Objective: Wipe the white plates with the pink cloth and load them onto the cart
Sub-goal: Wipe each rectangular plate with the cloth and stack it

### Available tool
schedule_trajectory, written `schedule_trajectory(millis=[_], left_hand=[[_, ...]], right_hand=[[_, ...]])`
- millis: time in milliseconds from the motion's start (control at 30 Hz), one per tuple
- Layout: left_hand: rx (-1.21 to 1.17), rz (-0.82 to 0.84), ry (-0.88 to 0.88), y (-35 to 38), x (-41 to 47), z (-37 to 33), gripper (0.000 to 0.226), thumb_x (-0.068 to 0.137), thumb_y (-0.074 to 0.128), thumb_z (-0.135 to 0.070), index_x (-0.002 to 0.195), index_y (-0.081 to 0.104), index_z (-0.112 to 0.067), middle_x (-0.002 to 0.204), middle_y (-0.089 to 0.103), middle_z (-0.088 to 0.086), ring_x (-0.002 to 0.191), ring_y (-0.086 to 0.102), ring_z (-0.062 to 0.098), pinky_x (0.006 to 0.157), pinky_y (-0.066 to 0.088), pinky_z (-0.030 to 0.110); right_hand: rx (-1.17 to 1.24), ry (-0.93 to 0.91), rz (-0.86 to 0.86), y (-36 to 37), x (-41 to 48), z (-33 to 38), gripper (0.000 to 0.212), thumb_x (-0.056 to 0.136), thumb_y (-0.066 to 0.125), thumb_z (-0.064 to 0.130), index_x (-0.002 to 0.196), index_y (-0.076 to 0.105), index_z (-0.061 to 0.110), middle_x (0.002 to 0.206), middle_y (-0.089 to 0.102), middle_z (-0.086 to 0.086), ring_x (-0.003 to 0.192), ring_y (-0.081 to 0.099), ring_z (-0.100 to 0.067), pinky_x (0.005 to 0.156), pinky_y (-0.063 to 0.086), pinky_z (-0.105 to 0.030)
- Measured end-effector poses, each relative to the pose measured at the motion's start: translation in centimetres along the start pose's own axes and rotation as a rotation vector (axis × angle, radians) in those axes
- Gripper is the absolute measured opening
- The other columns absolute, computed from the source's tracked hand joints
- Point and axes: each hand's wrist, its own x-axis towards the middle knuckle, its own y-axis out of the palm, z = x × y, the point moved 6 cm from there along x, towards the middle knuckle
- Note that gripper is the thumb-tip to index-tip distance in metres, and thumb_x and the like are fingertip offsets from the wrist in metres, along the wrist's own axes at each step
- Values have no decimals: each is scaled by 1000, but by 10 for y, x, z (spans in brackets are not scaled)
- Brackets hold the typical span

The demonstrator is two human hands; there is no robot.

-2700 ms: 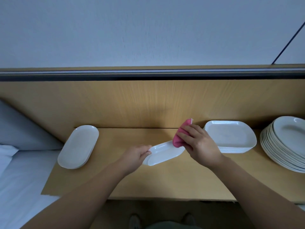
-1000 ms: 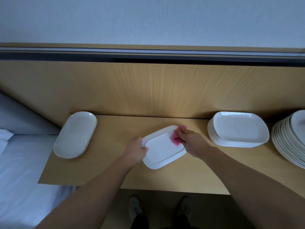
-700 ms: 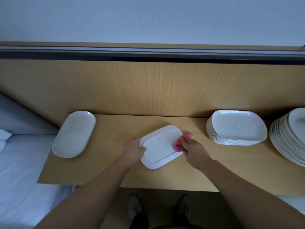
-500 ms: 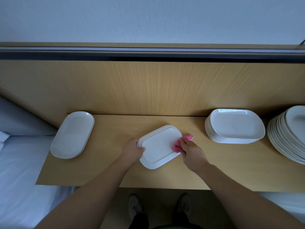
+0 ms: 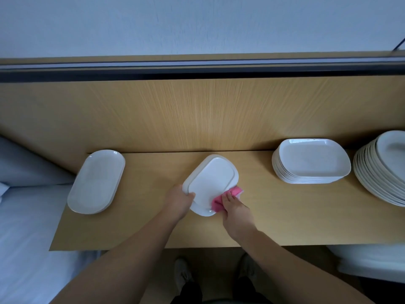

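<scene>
Over the counter, left hand gripped rectangular plate; right hand, pinching pink cloth, had reached its near rim, likely finishing

A pale wooden counter with a plain grained top runs left to right below a tall wooden back panel of the same tone. By its left edge lies a short stack of white oval plates, set at a slant. Towards the right, against the panel, stands a stack of white rounded-rectangular plates, and just beside it, at the far right, a leaning stack of white round plates cut off by the frame. Over the middle a single white rectangular plate is underside up, gripped by the left hand, with the right hand pressing a pink cloth to its near rim; whether it touches the wood cannot be told.
</scene>
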Motion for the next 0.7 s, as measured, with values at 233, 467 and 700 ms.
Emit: schedule_trajectory(millis=[233,467,700], left_hand=[[-129,22,-33,5,-1,6,38,90,60,-18,126,55,-6,109,62,5,92,59,18,74,52,31],[-229,106,67,-5,3,0,23,91,53,-9,111,62,-16,102,68,3,95,66,21,83,58,42],[-360,127,58,-7,0,-5,33,92,46,7,115,62,-11,99,67,4,95,67,22,77,59,32]], right_hand=[[-120,-195,-25,11,-29,33,55,98,51,20,148,32,7,153,36,-9,138,39,-24,107,41,-32],[-75,-436,-296,-27,-23,21,55,70,81,3,122,65,3,125,64,-14,113,63,-32,91,54,-44],[-296,-572,-95,-7,11,38,68,72,75,4,136,52,5,142,50,-15,134,42,-36,108,39,-49]])
